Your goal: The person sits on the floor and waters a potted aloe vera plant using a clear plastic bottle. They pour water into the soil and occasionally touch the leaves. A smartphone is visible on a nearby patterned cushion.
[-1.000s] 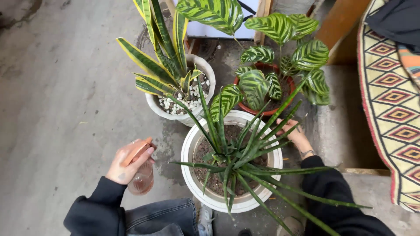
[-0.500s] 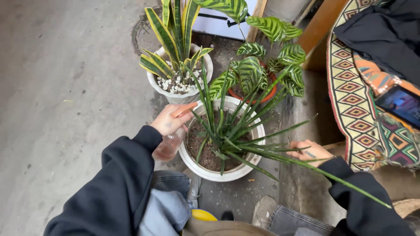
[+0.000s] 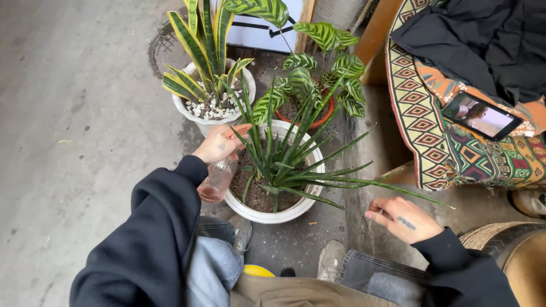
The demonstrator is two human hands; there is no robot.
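Note:
My left hand (image 3: 216, 145) grips a pink translucent spray bottle (image 3: 217, 179) at the left rim of a white pot (image 3: 256, 211). That pot holds dark soil and a plant with long thin green leaves (image 3: 296, 165). The bottle's nozzle points toward the plant. My right hand (image 3: 401, 219) hovers with loosely spread fingers to the right of the pot, below the tips of the long leaves, and holds nothing. Both arms wear dark sleeves.
Behind stand a white pot with a yellow-edged snake plant and white pebbles (image 3: 210, 108) and a red pot with a striped-leaf plant (image 3: 318, 79). A patterned cloth (image 3: 455, 142) with a phone (image 3: 482, 116) lies to the right. My knees and shoes (image 3: 330, 261) are below the pot.
The view has swung; my left hand with the spray bottle has come from beside the pot up to its rim. My right hand has drawn away from the leaves toward me.

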